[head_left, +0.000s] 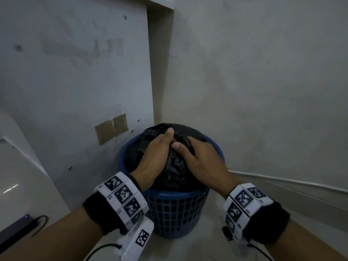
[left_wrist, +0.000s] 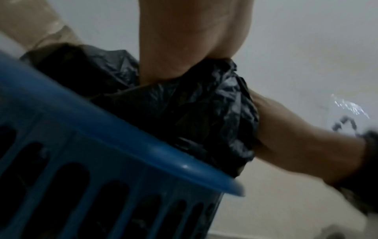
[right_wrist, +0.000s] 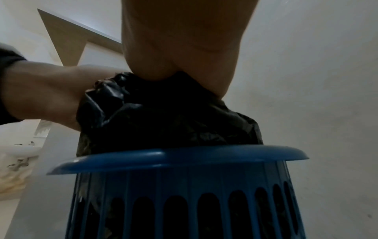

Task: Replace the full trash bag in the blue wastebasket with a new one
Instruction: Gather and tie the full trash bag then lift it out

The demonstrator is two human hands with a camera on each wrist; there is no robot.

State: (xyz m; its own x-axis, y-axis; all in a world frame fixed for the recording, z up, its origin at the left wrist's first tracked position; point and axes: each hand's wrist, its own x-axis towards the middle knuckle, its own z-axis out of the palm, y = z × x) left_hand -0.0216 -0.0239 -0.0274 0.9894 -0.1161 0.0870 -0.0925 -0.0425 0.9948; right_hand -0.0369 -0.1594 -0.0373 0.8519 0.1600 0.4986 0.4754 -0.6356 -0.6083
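Note:
A blue slotted wastebasket (head_left: 175, 210) stands on the floor in a wall corner, holding a full black trash bag (head_left: 173, 172) that bulges above its rim (right_wrist: 178, 157). Both hands are on the gathered top of the bag. My left hand (head_left: 158, 147) curls round the bunched plastic from the left, thumb up. My right hand (head_left: 195, 153) grips it from the right, thumb pressed against the gather. The left wrist view shows the black trash bag (left_wrist: 184, 113) squeezed between my left hand (left_wrist: 192, 48) and my right hand (left_wrist: 296, 137). The fingertips are hidden in the plastic.
Walls close in behind and to the right of the basket. A brown tape patch (head_left: 111, 129) sits on the left panel. A white cable (head_left: 282, 178) runs along the right wall base. A dark device with a cord (head_left: 17, 228) lies at the lower left.

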